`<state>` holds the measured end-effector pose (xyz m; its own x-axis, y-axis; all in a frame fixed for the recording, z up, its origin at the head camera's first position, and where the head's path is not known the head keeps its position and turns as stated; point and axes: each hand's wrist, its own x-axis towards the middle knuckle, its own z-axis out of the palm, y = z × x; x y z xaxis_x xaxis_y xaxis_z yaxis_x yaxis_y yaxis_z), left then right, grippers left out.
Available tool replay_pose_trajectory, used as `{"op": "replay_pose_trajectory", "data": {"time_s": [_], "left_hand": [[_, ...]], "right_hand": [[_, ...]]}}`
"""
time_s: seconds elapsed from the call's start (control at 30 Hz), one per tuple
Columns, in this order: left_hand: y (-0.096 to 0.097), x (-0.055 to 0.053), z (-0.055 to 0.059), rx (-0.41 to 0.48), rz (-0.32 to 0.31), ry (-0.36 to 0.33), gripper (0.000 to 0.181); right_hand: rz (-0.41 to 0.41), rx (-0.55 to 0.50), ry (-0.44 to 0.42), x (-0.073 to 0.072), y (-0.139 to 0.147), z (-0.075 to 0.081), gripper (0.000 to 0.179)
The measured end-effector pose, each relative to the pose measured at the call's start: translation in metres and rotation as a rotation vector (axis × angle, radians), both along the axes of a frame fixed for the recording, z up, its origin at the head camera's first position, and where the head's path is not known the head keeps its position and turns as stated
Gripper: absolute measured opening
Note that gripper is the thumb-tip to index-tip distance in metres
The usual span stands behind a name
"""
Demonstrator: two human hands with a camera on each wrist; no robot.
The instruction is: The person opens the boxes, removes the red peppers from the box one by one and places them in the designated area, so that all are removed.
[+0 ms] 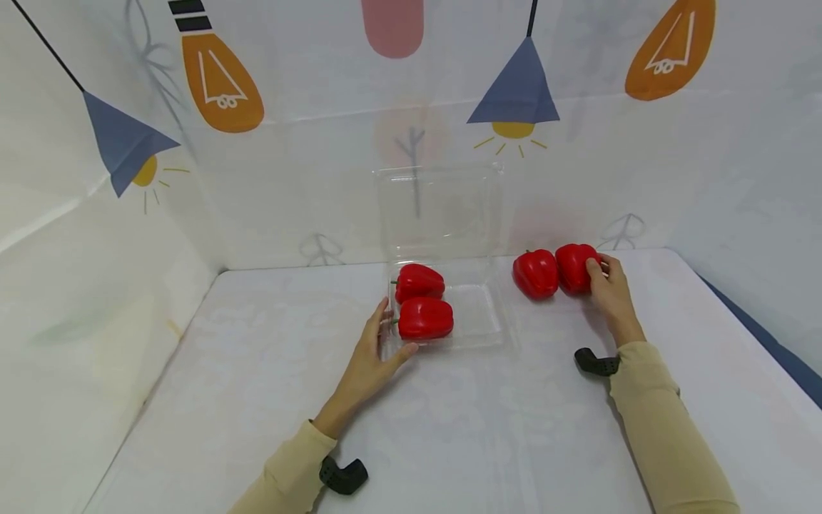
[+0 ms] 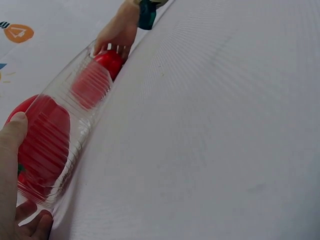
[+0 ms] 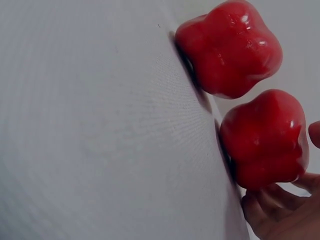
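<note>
Two red bell peppers, a front one and a rear one, lie in the left half of a clear plastic container, stems to the left. My left hand holds the container's front left corner, thumb at the front and fingers along the left side. On the table to the right, my right hand grips a red bell pepper by its right side, thumb and fingers around it. Another red bell pepper sits close to its left.
The container's transparent lid stands raised at the back, against a patterned curtain. A white cloth covers the table. Black bands with protruding pieces are worn on both wrists.
</note>
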<state>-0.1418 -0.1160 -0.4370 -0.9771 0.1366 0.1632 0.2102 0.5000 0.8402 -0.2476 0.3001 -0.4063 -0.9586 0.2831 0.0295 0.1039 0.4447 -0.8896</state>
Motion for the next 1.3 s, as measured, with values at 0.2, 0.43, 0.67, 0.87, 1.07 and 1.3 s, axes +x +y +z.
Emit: {"op": "replay_pose_trajectory", "data": {"time_s": [0.2, 0.43, 0.67, 0.87, 1.07, 1.3], "left_hand": [[0.001, -0.001, 0.000, -0.003, -0.004, 0.001, 0.092], [0.002, -0.001, -0.002, -0.004, -0.008, 0.003, 0.092], [0.003, -0.003, -0.005, -0.001, -0.014, 0.010, 0.091], [0.003, -0.003, -0.006, 0.001, -0.019, 0.006, 0.092], [0.003, -0.003, -0.006, -0.001, -0.013, 0.003, 0.092], [-0.002, -0.004, -0.006, -0.007, -0.008, 0.022, 0.093]], "right_hand": [[-0.024, -0.022, 0.012, 0.002, 0.001, 0.002, 0.062], [-0.065, -0.035, 0.031, 0.003, 0.004, 0.002, 0.061], [-0.057, -0.051, 0.025, 0.005, 0.005, 0.006, 0.061], [-0.111, -0.044, 0.148, 0.007, 0.003, 0.012, 0.054], [-0.129, 0.002, 0.258, 0.010, -0.007, 0.024, 0.049], [-0.033, 0.029, 0.417, 0.014, -0.033, 0.044, 0.042]]}}
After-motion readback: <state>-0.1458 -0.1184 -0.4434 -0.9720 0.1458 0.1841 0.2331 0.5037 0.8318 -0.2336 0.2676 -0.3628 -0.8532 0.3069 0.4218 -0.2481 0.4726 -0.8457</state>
